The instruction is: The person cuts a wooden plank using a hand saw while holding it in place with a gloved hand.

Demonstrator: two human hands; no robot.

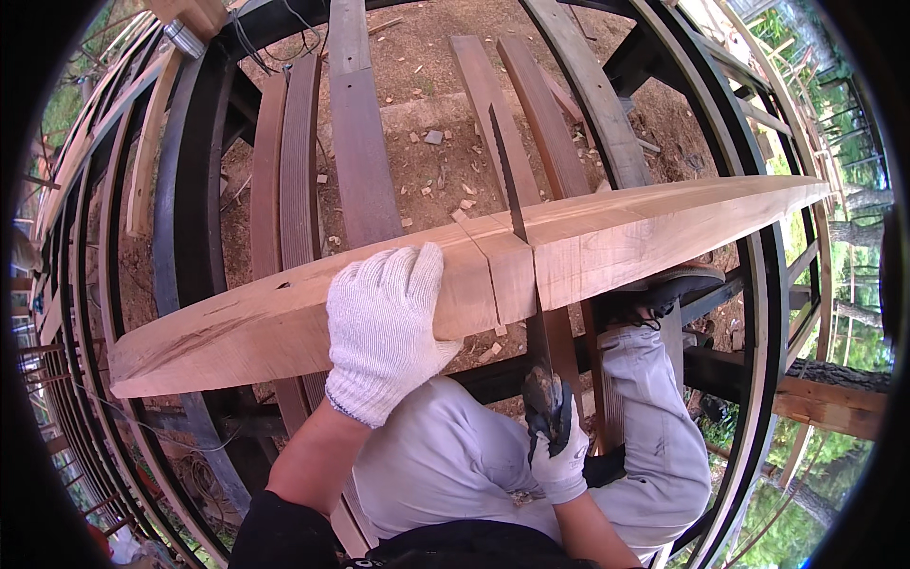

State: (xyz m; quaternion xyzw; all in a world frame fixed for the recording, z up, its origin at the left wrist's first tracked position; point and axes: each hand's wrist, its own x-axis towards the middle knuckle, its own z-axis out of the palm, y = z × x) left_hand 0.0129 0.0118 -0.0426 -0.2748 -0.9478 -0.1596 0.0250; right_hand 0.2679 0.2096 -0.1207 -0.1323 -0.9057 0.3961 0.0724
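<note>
A thick pale timber beam (645,237) lies across the frame over the boards. My left hand (384,322), in a white knit glove, grips the beam left of centre, fingers curled over its top. A dark hand saw (536,337) crosses the beam right of centre, its toothed blade in a cut and its tip pointing away from me. My right hand (557,460), gloved, is closed on the saw's dark handle below the beam. A second cut line runs down the beam just left of the blade.
Dark metal framing (194,228) and loose planks (365,171) run front to back, with dirt and wood scraps (431,137) below. Cables hang at the upper left, near a post. My bent legs (645,417) and dark shoe are under the beam; trees show beyond the frame's right side.
</note>
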